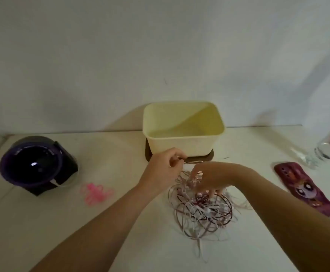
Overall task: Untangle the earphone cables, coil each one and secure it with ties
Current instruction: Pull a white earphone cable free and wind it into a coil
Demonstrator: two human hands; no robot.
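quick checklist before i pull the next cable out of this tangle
1. Left hand grip on a cable: ok, it pinches a white strand in front of the cream box.
2. Right hand steadying the heap: ok, its fingers curl into the top of the cable tangle.
3. One cable separated from the rest: not ok, white and dark red cables cross in one heap.
4. Pink ties within reach: ok, lying left of the tangle, untouched.
5. Plugs or earbuds caught in knots: cannot tell, too blurred.
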